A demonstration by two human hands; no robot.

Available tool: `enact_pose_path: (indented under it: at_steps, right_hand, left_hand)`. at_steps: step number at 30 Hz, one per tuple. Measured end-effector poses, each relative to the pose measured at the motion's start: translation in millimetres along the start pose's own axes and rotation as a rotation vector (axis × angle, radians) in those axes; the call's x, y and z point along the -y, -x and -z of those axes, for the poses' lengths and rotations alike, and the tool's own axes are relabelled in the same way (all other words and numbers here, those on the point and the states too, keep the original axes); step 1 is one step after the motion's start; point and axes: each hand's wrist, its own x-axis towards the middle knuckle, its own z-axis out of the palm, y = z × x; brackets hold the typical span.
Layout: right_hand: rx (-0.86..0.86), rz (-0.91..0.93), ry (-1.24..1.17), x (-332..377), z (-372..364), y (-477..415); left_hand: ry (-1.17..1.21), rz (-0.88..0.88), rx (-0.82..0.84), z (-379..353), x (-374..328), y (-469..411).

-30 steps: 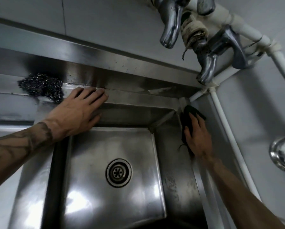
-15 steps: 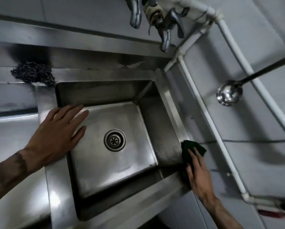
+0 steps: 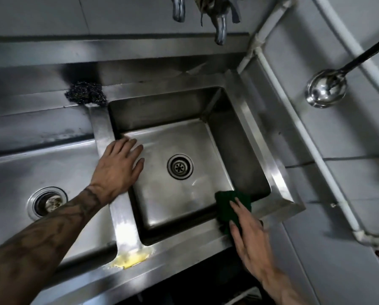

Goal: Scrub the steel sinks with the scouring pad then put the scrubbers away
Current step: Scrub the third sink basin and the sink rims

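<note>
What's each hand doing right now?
Left hand: open, resting on the sink divider.
Right hand: open, pressing the green scouring pad against the sink.

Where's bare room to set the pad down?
Free: back ledge between steel wool and corner pipe; basin floor around the drain. Crowded: divider under the left hand, front-right corner under right hand and green pad.

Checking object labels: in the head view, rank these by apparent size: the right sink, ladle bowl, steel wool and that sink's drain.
1. right sink
2. ladle bowl and steel wool: these look about alike and lie at different distances from the camera, so they are not ranked
3. drain
</note>
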Motion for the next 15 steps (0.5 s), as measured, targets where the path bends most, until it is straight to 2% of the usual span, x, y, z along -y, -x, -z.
enact_pose_path:
  at_steps: [2,6,12,15]
  right_hand:
    - [0.061,0.067,0.009,-15,6,0]
    - [-0.010,-0.089,-0.103,-20,12,-7]
    - [-0.056,-0.111,-0.136,61,-42,28]
    - [-0.080,-0.064,-0.142,121,-84,52]
  left_hand:
    - [-0.025,0.009,0.008,3,1,1]
    - [-0.068,0.012,0.022,5,-1,0]
    - [0.004,0.021,0.004,5,2,1]
    - [0.057,0.014,-0.010,9,5,8]
